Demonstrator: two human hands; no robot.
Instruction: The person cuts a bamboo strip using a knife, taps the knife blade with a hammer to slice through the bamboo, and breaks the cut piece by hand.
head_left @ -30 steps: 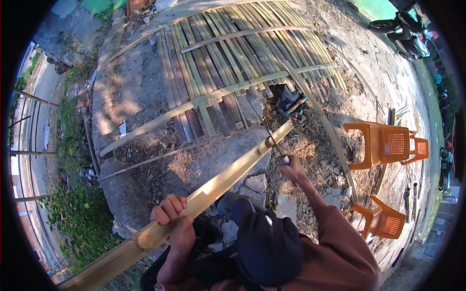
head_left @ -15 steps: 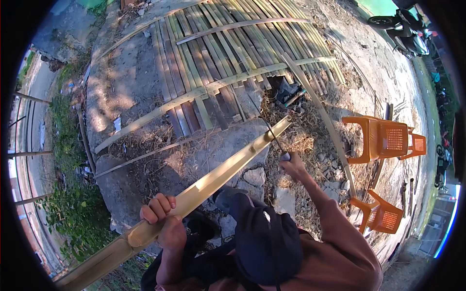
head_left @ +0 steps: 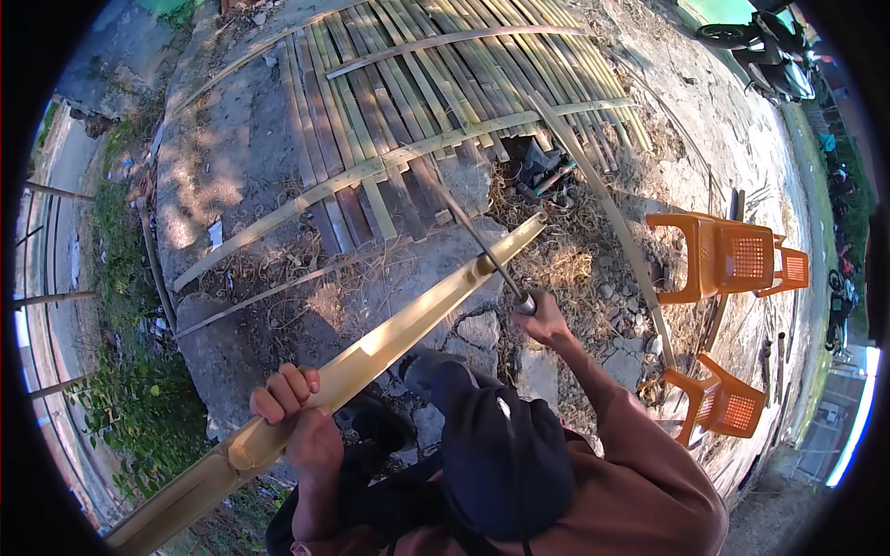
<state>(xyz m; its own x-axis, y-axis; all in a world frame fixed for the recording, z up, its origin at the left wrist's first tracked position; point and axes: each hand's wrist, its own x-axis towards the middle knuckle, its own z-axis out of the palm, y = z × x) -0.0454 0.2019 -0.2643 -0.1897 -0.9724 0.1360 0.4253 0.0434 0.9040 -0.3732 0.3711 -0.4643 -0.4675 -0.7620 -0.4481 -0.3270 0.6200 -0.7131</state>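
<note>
Left hand [head_left: 311, 435] gripping split bamboo pole [head_left: 380, 347], right hand [head_left: 545, 320] fingers wrapped round long knife [head_left: 479, 243] by its handle, blade crossing pole near far end, pole slanting over ground [head_left: 218, 176], slatted panel [head_left: 436, 97] beyond.

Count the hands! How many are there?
2. The left hand grips the bamboo piece at lower left; the right hand holds a tool's handle near the middle. Any far off would be too small to tell.
</note>
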